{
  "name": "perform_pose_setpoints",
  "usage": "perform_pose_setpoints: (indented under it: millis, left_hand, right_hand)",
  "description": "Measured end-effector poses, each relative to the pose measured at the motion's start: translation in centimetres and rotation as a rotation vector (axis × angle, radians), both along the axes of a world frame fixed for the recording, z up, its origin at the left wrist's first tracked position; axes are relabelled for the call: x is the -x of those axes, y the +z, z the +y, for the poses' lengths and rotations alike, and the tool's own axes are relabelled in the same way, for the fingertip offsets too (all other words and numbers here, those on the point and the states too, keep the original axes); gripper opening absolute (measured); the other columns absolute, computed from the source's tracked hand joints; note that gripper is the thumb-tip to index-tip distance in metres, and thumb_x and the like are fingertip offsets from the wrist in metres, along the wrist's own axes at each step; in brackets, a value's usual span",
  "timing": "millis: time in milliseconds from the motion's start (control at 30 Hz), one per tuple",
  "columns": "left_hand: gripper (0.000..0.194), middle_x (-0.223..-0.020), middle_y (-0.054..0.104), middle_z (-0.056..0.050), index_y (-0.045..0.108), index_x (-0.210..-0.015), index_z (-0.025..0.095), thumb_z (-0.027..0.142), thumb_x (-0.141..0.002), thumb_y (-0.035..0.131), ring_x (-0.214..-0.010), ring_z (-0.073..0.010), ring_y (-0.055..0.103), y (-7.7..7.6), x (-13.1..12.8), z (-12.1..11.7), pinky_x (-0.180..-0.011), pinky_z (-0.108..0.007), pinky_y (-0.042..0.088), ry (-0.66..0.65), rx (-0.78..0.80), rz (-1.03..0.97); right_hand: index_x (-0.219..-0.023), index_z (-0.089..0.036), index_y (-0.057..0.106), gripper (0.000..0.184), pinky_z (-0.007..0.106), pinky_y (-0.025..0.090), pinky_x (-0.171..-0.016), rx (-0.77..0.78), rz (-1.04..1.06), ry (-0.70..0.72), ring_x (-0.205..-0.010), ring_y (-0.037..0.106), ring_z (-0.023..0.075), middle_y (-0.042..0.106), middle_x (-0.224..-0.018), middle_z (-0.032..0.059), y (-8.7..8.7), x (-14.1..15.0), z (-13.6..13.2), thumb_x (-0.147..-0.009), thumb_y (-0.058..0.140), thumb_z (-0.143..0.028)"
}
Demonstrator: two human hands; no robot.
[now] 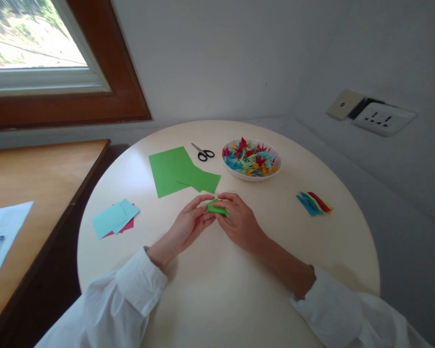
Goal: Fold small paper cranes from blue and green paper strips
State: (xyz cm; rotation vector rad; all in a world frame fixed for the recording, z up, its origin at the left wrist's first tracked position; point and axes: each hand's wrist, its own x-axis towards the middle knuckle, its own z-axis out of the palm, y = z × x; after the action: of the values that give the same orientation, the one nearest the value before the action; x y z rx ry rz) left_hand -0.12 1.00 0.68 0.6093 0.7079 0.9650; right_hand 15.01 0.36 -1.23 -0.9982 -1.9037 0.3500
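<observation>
Between my two hands, above the middle of the round table, is a small folded piece of green paper (216, 208). My left hand (193, 218) is closed on its left edge, thumb and fingers pinching it. From the other side my right hand (239, 220) grips the same paper, its fingers curled over the top and partly hiding it. Just beyond the hands lie green paper sheets (170, 169), one larger and one smaller, overlapping. Scissors (203, 153) with black handles rest behind them.
A white bowl (252, 179) of colourful folded paper cranes stands at the back of the white round table (217, 299). Folded paper strips (313, 203) lie at right, light blue paper squares (112, 220) over red ones at left. A wooden desk (58, 164) adjoins the left side.
</observation>
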Motion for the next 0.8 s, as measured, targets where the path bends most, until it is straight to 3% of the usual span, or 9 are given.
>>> perform_pose_setpoints:
  millis: [133,400,800]
  left_hand:
    - [0.018,-0.088,0.065,-0.004,0.064,-0.091,0.016,0.014,-0.074,0.060,-0.078,-0.0108,0.060,-0.2,-0.2,-0.1,-0.073,-0.021,0.045,0.040,-0.062,0.056]
    - [0.022,-0.105,0.065,-0.008,0.069,-0.090,0.015,0.014,-0.070,0.062,-0.094,-0.0174,0.058,0.1,-0.2,-0.4,-0.082,-0.027,0.045,0.059,-0.085,0.072]
    - [0.031,-0.092,0.069,-0.010,0.069,-0.093,0.010,0.007,-0.065,0.056,-0.082,-0.0154,0.062,1.0,-0.2,-0.4,-0.080,-0.026,0.045,0.030,-0.048,-0.001]
  right_hand:
    - [-0.095,-0.022,0.060,0.021,0.036,0.049,-0.089,0.041,0.061,0.035,-0.099,0.057,0.0184,0.058,-0.102,0.0080,0.3,-0.1,-0.2,-0.078,0.055,-0.011]
    - [-0.093,-0.022,0.060,0.018,0.035,0.048,-0.089,0.042,0.096,0.042,-0.098,0.058,0.0173,0.061,-0.101,0.0069,0.7,-0.1,-0.2,-0.078,0.059,-0.014]
    - [-0.095,-0.024,0.060,0.020,0.037,0.050,-0.088,0.020,0.062,0.004,-0.098,0.059,0.0182,0.061,-0.101,0.0065,0.8,-0.1,-0.3,-0.077,0.058,-0.014]
